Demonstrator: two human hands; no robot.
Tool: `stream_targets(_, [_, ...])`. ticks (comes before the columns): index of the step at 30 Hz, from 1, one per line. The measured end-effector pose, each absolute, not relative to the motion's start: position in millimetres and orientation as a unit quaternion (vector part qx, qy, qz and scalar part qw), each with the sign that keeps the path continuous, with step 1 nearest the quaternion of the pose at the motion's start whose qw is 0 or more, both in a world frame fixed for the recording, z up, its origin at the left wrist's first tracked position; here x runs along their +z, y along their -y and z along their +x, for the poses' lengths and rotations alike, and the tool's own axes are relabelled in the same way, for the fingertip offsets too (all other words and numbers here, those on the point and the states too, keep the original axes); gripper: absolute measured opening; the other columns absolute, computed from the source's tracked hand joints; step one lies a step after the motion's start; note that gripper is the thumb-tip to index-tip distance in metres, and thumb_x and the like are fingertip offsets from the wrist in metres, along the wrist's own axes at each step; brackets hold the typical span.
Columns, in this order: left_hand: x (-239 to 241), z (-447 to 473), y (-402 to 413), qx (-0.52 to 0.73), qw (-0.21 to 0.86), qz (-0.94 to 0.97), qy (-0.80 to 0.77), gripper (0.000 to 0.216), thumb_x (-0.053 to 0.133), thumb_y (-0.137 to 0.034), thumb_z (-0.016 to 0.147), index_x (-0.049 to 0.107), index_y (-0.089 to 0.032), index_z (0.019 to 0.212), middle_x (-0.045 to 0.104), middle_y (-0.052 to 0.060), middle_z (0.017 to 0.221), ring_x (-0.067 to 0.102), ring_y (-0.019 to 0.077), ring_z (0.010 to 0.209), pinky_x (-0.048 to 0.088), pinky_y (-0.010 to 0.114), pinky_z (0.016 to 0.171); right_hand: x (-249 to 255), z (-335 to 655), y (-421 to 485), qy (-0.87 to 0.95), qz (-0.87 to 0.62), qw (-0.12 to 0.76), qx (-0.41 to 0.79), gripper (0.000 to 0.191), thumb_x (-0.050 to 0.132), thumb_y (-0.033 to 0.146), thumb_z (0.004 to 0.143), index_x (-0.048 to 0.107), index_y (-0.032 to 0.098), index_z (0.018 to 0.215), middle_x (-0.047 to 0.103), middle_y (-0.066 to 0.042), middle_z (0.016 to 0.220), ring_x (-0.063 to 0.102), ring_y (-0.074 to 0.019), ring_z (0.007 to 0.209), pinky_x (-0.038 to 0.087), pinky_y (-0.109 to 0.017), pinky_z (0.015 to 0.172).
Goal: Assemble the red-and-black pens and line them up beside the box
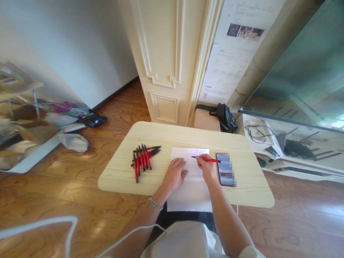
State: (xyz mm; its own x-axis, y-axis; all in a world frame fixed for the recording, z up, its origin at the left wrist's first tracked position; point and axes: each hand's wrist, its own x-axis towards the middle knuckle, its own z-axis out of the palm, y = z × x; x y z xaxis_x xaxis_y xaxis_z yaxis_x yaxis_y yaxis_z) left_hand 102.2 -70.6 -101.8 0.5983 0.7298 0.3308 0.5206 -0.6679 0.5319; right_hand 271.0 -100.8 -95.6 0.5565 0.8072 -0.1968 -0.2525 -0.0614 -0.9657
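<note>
While the left hand [174, 175] lies flat on the white paper [195, 188], its fingers gripping nothing, the right hand's [207, 168] fingers pinch a red pen [212, 160] over the sheet. The paper overhangs the near edge of the counter [249, 186], around its middle. No writing can be made out, so the work seems barely begun, nearly the whole page remaining. Other pens [143, 157] lie crossed toward the counter's left edge.

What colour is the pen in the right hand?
The pen is red with black ends; see head view.
</note>
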Motion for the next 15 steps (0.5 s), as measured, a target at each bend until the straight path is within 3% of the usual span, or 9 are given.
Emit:
stream_targets(3, [-102.6, 101.9, 70.1, 0.269, 0.189, 0.874, -0.358, 0.034, 0.060, -0.020, 0.081, 0.057, -0.016, 0.115, 0.055, 0.011, 0.123, 0.045, 0.0270, 0.119, 0.036, 0.047, 0.103, -109.2, 265.8, 95.7, 0.278, -0.655, 0.614, 0.343, 0.023, 0.067, 0.039, 0.067, 0.062, 0.017, 0.073, 0.060, 0.001, 0.054, 0.052, -0.0125, 0.048, 0.039, -0.023, 0.046])
stream_targets(10, [-104.7, 101.1, 68.9, 0.270, 0.188, 0.875, -0.354, 0.034, 0.060, -0.022, 0.082, 0.057, -0.017, 0.116, 0.056, 0.011, 0.123, 0.046, 0.0275, 0.118, 0.037, 0.047, 0.102, -118.5, 263.1, 93.5, 0.366, -0.726, 0.518, 0.264, 0.022, 0.058, 0.039, 0.073, 0.066, 0.019, 0.075, 0.067, -0.003, 0.067, 0.059, -0.0173, 0.062, 0.043, -0.026, 0.055])
stream_targets(15, [-106.6, 101.6, 69.0, 0.272, 0.190, 0.873, -0.357, 0.034, 0.059, -0.022, 0.083, 0.057, -0.016, 0.116, 0.056, 0.012, 0.123, 0.046, 0.0276, 0.119, 0.037, 0.048, 0.102, -115.0, 259.8, 96.5, 0.383, -0.728, 0.512, 0.247, 0.020, 0.056, 0.037, 0.075, 0.065, 0.020, 0.076, 0.068, -0.002, 0.072, 0.059, -0.0174, 0.065, 0.043, -0.026, 0.058])
